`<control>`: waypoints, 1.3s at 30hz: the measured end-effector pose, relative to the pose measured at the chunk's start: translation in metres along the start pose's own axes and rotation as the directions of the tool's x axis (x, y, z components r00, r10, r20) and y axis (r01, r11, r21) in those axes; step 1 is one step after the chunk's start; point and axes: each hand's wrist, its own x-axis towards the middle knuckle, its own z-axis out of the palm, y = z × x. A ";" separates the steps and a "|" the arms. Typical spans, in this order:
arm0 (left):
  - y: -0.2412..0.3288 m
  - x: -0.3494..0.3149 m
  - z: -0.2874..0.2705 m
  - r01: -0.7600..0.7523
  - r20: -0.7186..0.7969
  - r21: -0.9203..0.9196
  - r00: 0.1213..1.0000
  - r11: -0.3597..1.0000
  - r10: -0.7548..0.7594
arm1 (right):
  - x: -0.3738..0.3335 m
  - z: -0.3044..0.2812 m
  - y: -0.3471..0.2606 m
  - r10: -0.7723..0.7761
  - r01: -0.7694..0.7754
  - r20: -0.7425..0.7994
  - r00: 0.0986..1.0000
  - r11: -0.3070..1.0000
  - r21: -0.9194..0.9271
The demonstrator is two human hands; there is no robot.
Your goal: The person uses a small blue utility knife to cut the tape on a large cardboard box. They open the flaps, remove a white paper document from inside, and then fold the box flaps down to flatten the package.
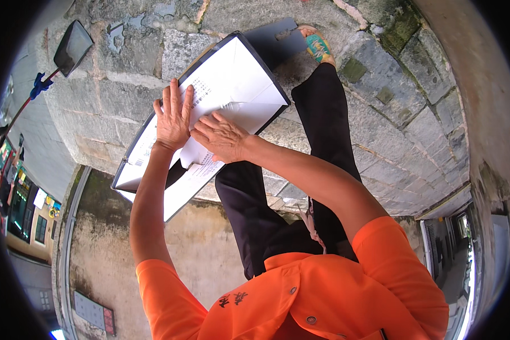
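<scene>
A white cardboard box [238, 68] with printed text and dark edges sits tilted in front of my legs. My left hand [174, 118] lies flat on its white panel, fingers stretched and spread toward the far edge. Just to the right, my right hand [224, 137] rests palm down on a creased white flap, its fingers extended toward the left hand. Between the hands and the near side, a dark gap shows beside the flap. What is inside the box cannot be made out.
Uneven grey stone paving [379, 96] surrounds the box. A long-handled dustpan [73, 48] with a blue tie lies at upper left. My shoe [318, 48] stands at the far right of the box, beside a dark grey flat piece [275, 42]. A stained wall [107, 226] is behind my legs.
</scene>
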 end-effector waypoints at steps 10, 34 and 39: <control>0.030 0.002 0.001 0.032 0.079 -0.096 0.997 0.995 -0.024 | 0.012 -0.010 0.005 -0.017 -0.022 0.344 0.939 0.994 0.109; 0.050 0.036 -0.011 0.153 -0.020 -0.103 0.988 0.983 -0.155 | -0.033 -0.016 -0.016 -0.046 0.088 -0.250 0.967 0.984 0.157; 0.063 0.029 -0.023 0.098 0.089 -0.163 0.992 0.982 -0.084 | -0.051 -0.010 0.003 0.046 0.066 -0.323 0.945 0.942 0.329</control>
